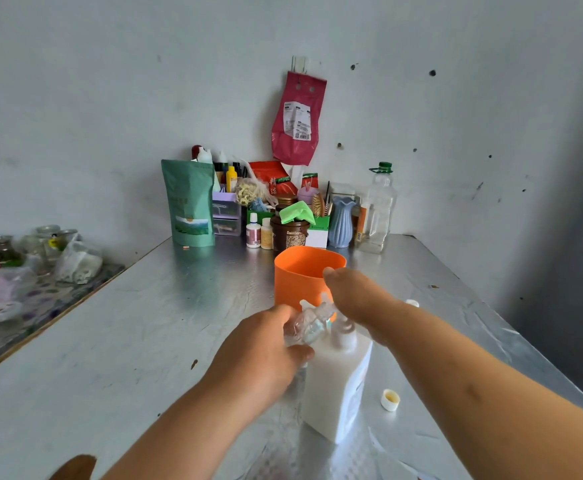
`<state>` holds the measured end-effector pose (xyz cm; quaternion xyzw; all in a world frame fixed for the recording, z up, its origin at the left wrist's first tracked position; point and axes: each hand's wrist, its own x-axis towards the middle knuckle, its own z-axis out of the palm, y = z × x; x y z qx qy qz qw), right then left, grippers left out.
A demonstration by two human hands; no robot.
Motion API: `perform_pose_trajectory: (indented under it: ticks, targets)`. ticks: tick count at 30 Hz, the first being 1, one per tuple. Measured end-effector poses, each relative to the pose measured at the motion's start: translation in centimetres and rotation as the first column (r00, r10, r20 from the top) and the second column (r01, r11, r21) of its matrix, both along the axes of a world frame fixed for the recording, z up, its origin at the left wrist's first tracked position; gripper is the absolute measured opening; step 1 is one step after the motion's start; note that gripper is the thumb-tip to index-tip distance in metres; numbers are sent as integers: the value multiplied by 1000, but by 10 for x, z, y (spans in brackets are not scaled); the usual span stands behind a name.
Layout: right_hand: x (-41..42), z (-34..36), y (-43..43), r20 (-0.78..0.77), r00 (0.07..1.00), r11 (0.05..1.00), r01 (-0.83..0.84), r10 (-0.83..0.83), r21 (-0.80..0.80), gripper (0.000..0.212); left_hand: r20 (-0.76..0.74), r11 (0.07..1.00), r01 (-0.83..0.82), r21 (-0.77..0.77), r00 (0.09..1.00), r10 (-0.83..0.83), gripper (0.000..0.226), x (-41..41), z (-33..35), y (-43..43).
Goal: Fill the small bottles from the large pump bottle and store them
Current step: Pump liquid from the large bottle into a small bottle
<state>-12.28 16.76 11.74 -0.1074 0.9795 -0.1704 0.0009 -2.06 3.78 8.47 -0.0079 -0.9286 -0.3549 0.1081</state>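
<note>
Mid-fill, we judge. Our left hand (pixel 269 344) clamps its fingers on a small clear bottle (pixel 312 323) at the spout of the large pump bottle (pixel 338 375), mid-bench (pixel 144 341). Our right hand (pixel 356 296) covers the pump, and we cannot tell how its fingers lie. With a loose cap (pixel 390 400) near the right edge, capping and storing remain.
</note>
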Motion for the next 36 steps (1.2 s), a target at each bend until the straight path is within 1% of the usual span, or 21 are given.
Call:
perform_pose_trajectory:
  ticks: [1, 3, 4, 6, 7, 11, 15, 18, 21, 22, 24, 28, 29, 32, 36]
  targets:
    - [2, 3, 1, 1, 1000, 1000, -6, 6, -19, 36, -5, 1000, -1, -4, 1000, 1, 24, 0, 2, 0]
    - [5, 6, 1, 17, 1000, 999, -5, 6, -33, 38, -7, 1000, -2, -13, 1000, 2, 25, 0, 5, 0]
    - [5, 7, 0, 35, 999, 999, 12, -10, -38, 37, -8, 1000, -3, -16, 1000, 2, 25, 0, 6, 0]
    - [4, 6, -2, 64, 996, 992, 71, -64, -108, 26, -12, 1000, -4, -19, 1000, 4, 24, 0, 6, 0]
    - [3, 6, -1, 60, 996, 989, 75, -67, -125, 23, -11, 1000, -4, -16, 1000, 4, 24, 0, 6, 0]
    - [2, 5, 0, 68, 998, 1000, -11, 13, -20, 40, -9, 1000, -4, 0, 1000, 4, 22, -2, 5, -1]
    - [2, 4, 0, 73, 997, 999, 7, -5, -34, 41, -5, 1000, -4, 9, 1000, 4, 24, -2, 2, -2]
    - [0, 0, -1, 80, 997, 1000, -11, 11, -7, 38, 11, 1000, 8, 22, 1000, -9, 24, -2, -2, -2]
    - [-1, -7, -1, 85, 996, 1000, 11, -10, -9, 15, 30, 1000, 20, 23, 999, -20, 24, -2, -4, -1]
    - [-1, -7, -1, 85, 996, 1000, 16, -13, -26, 11, 33, 1000, 21, 21, 999, -22, 24, -2, -4, -1]
    - [2, -6, -1, 80, 997, 998, 24, -20, -51, 13, 38, 1000, 20, 16, 999, -21, 24, -1, -2, -1]
    - [5, 3, -3, 44, 998, 997, 51, -48, -59, 36, 14, 1000, 10, 9, 1000, -10, 25, 1, 3, -1]
    - [5, 5, -2, 35, 998, 998, 47, -45, -53, 37, 10, 1000, 7, 5, 1000, -7, 25, 2, 4, -1]
    - [3, 7, -2, 8, 1000, 999, 29, -29, -38, 25, 6, 1000, 6, -1, 1000, -6, 26, 2, 7, -1]
    - [2, 8, -2, 29, 999, 999, -34, 33, 42, 23, 12, 1000, 5, 4, 1000, -5, 25, 2, 7, -1]
